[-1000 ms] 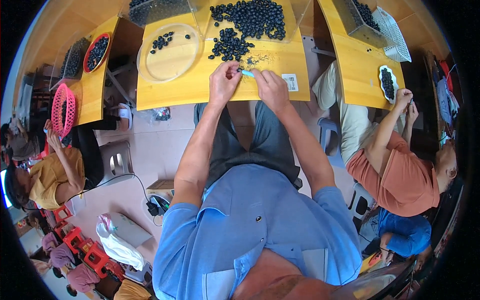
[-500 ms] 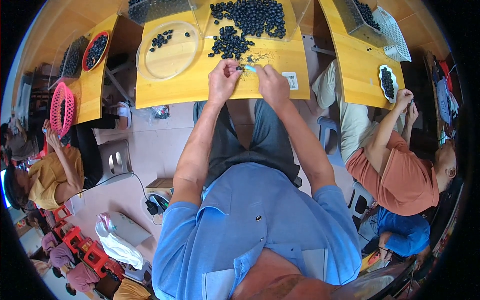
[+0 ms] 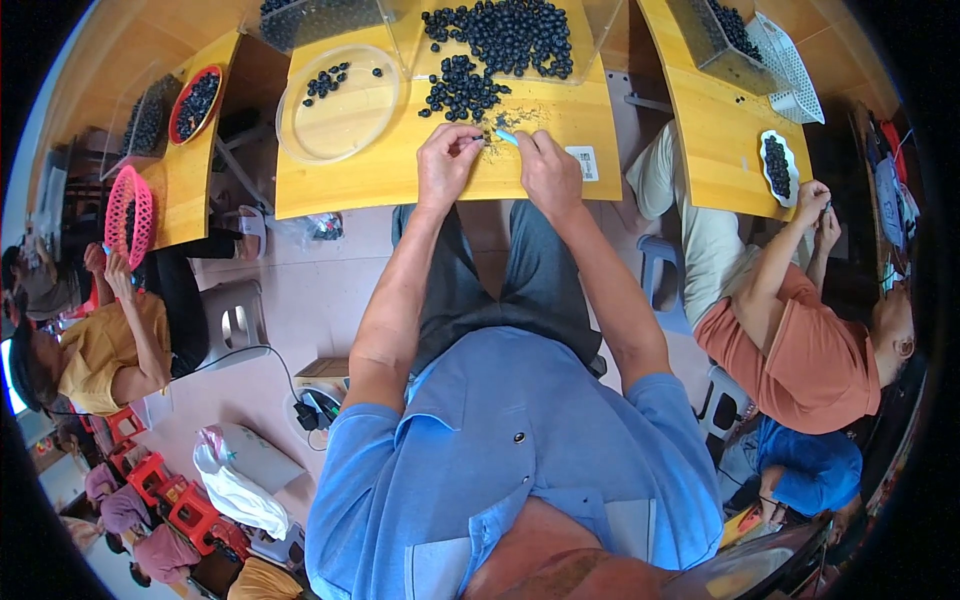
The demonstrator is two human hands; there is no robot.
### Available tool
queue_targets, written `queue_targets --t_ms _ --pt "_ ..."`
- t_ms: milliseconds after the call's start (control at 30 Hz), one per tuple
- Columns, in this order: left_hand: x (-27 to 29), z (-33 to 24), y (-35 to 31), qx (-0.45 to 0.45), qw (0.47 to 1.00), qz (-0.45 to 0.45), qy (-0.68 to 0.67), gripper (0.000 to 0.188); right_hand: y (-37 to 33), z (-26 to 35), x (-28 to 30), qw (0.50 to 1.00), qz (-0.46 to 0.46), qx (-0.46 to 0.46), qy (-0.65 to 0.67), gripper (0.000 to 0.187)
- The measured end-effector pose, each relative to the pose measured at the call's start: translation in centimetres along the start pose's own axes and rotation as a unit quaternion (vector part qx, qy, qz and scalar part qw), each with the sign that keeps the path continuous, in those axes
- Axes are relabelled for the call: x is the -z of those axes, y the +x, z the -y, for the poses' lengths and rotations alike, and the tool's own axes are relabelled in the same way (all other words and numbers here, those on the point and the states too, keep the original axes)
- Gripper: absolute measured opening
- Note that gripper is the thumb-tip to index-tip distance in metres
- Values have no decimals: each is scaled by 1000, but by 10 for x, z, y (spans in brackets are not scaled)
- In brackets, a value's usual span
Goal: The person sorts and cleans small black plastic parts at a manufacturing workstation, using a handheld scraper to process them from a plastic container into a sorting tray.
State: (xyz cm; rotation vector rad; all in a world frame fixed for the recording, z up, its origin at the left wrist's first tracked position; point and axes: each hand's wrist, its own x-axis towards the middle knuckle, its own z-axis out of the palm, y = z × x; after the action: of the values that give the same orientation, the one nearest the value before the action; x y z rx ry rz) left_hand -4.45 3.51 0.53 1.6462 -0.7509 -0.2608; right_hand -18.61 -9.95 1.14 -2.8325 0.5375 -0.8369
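Over the near edge of the yellow table (image 3: 350, 183), my left hand (image 3: 446, 165) is closed in a pinch on a small dark round piece (image 3: 477, 138), mostly covered by the fingertips. My right hand (image 3: 550, 175) is wrapped round a short light-blue tool (image 3: 507, 137), whose end points toward the piece; its working tip is too small to make out. Just beyond my hands lies a small heap of black round pieces (image 3: 463, 92), resembling berries or beads. Dark crumbs (image 3: 515, 118) are scattered beside the heap.
A shallow clear round tray (image 3: 290, 130) with several black pieces stands left. Behind it, a clear bin holds a larger black pile (image 3: 510, 38). A white label (image 3: 582, 163) lies right of my hand. People work at side tables, with a pink basket (image 3: 143, 215) and white dish (image 3: 792, 165).
The blue tool has tilted a little and its end is slightly farther from my left fingertips. My hands otherwise stay nearly in place. At the left table, another person's hands have shifted.
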Motion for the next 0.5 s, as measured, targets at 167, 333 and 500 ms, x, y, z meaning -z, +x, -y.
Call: queue_targets --t_ms 167,333,500 --pt "-1 2 2 -26 999 -29 -3 14 0 0 -2 1000 -19 7 12 25" --pt "-2 3 2 -64 995 -69 33 15 -2 -1 -3 1000 -20 7 17 27" --pt "0 0 -1 -25 995 -99 11 13 -4 -3 -2 1000 -13 -2 14 26"
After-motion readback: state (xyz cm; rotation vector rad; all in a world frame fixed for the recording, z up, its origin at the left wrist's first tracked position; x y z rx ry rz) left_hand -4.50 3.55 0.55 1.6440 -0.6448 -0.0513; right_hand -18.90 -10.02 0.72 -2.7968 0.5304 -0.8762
